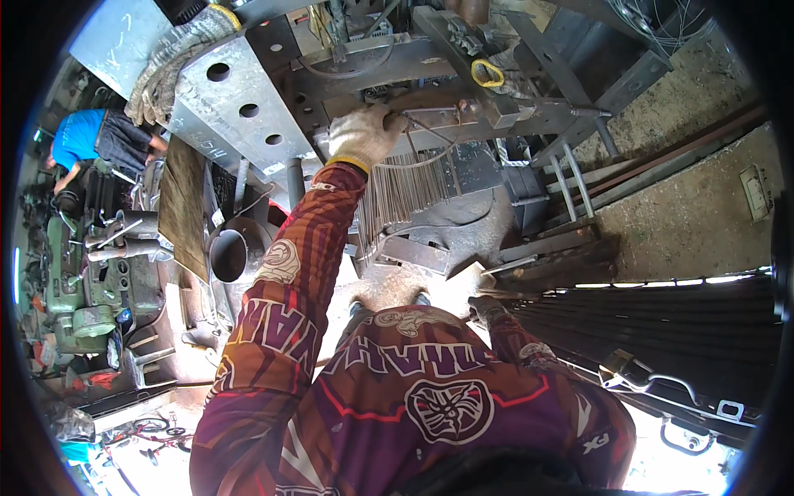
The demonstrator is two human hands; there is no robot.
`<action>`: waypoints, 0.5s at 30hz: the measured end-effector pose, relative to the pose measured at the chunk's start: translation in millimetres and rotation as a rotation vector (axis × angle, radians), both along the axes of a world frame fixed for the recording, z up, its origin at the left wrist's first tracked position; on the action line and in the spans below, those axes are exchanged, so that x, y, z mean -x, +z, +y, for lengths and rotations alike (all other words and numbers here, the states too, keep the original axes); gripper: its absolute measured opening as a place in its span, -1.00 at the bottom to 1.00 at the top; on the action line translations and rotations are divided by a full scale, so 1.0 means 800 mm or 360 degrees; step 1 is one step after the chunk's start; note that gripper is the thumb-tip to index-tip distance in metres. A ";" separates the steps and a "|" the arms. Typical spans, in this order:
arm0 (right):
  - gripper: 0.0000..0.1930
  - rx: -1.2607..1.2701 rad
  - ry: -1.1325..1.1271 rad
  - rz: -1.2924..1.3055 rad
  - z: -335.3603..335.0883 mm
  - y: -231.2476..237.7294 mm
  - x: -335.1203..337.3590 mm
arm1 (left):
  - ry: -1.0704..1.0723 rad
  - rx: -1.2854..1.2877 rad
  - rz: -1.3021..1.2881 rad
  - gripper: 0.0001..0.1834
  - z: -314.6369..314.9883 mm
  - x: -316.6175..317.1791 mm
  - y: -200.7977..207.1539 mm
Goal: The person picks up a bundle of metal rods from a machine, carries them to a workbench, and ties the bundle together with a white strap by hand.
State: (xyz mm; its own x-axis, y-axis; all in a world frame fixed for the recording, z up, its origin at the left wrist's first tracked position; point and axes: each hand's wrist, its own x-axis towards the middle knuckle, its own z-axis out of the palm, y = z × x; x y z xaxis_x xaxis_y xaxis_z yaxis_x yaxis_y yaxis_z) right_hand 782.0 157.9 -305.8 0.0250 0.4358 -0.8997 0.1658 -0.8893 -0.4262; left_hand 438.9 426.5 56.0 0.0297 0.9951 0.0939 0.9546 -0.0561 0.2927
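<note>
My left hand [362, 135], in a whitish work glove with a yellow cuff, reaches forward to the steel frame. Its fingers are curled; what they hold, if anything, is hidden. Just beyond the fingertips lies a grey bar [432, 110] along the frame's edge. Beneath the hand hangs a dense row of thin metal rods [404, 192]. A looping cable [422, 164] crosses in front of the rods. My right hand [486, 309], in a greyish glove, is low beside my body; its fingers are too small and dark to read.
A steel box section [237, 99] with round holes stands at the left, a worn glove [169, 74] lying on it. Another glove [511, 80] rests on the frame. A pipe [228, 255] stands below. Far left, a person in blue [81, 142] bends near a green machine [70, 264].
</note>
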 end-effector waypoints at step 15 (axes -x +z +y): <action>-0.75 0.0017 -0.0102 0.0161 -0.016 -0.021 -0.008 | 0.0010 -0.0058 -0.0036 -0.44 -0.009 0.004 -0.005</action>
